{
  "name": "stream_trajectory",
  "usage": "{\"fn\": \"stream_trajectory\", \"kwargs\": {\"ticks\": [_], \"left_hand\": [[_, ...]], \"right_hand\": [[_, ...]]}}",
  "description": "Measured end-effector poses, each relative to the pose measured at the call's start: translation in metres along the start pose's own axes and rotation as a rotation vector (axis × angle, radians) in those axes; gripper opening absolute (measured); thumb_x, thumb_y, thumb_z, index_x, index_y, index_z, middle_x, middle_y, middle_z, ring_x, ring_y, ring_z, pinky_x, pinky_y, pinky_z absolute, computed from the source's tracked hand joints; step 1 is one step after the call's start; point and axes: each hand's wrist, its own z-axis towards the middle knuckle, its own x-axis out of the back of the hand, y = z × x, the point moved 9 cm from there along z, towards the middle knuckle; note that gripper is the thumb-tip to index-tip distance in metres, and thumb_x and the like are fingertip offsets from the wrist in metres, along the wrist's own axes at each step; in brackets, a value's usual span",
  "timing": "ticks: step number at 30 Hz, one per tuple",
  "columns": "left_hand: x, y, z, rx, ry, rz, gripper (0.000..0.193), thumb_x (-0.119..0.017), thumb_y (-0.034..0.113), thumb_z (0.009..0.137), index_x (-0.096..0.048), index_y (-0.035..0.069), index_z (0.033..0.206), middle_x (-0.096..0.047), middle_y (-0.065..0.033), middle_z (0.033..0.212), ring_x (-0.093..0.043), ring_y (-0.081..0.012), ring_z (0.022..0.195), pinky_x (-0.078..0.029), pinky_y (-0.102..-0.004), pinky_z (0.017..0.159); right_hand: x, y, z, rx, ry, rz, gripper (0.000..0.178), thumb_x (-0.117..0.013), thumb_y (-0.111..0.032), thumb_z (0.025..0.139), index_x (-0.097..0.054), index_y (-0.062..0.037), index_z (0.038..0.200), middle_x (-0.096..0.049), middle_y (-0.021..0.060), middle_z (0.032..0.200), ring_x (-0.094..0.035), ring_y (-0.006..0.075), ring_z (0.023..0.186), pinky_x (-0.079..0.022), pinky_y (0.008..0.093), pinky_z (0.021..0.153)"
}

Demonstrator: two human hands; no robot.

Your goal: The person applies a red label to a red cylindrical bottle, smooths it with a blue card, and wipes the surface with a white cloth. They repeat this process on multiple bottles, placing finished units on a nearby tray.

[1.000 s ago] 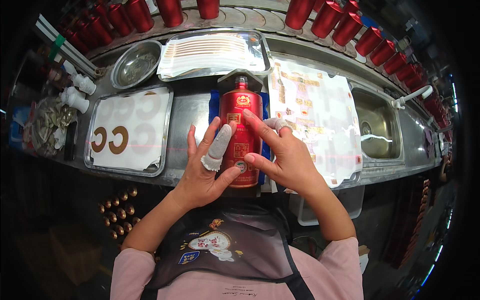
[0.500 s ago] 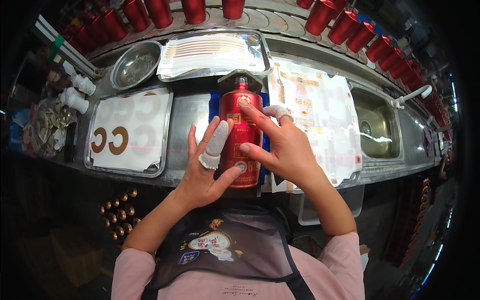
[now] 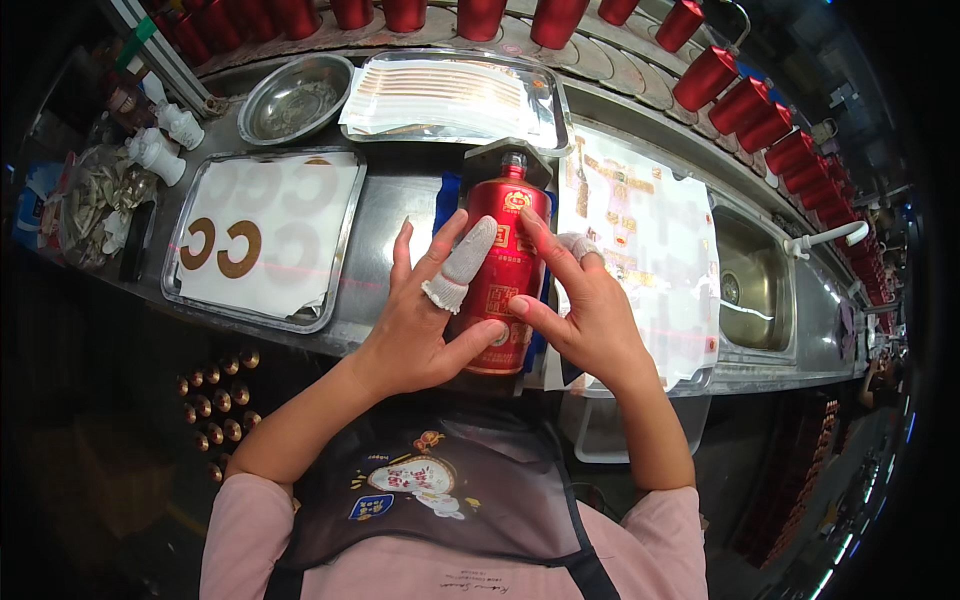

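A red bottle (image 3: 497, 285) with gold labels and a dark neck lies on its back in a holder with blue padding (image 3: 448, 200), neck pointing away from me. My left hand (image 3: 425, 325) is spread along its left side, thumb on the lower front; a whitish knitted finger cover (image 3: 463, 265) sits on one finger. From the right, my right hand (image 3: 590, 320) rests its index fingertip near the upper label and its thumb lower down. It also wears a finger cover (image 3: 580, 246). Fingers of both hands are stretched out, neither gripping the bottle.
To the left, a tray (image 3: 340, 270) holds a sheet with gold C-shaped stickers. A metal bowl (image 3: 295, 98) and a tray of strip labels (image 3: 440, 95) stand behind. Label sheets (image 3: 640, 300) and a sink (image 3: 752, 275) are right. Red bottles (image 3: 705, 78) line a conveyor at the back.
My right index fingertip has slid down from the round emblem to the right side of the upper label. The view has shifted slightly, and the conveyor bottles stand in different places.
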Motion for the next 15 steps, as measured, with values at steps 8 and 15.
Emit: {"fn": "stream_trajectory", "kwargs": {"ticks": [8,15], "left_hand": [[0.0,-0.007,-0.001,0.009,-0.011,-0.113,0.077,-0.067,0.034,0.096,-0.032,0.008,0.159,-0.038,-0.0148,0.162,-0.025,-0.0344,0.154,-0.002,-0.0623,0.122],[-0.004,-0.011,-0.017,0.008,-0.079,-0.226,0.073,-0.063,0.031,0.1,-0.029,0.008,0.16,-0.041,-0.012,0.162,-0.025,-0.0314,0.155,0.0,-0.057,0.123]], "right_hand": [[-0.002,0.003,-0.008,-0.044,-0.03,0.071,0.072,-0.072,-0.035,0.093,-0.042,-0.0265,0.157,-0.063,0.0216,0.123,-0.06,0.0382,0.11,-0.049,0.0442,0.096],[-0.011,0.004,-0.035,0.03,-0.009,0.016,0.061,-0.072,-0.037,0.093,-0.051,-0.0381,0.151,-0.061,0.0216,0.126,-0.067,0.0379,0.099,-0.055,0.0419,0.081]]}}
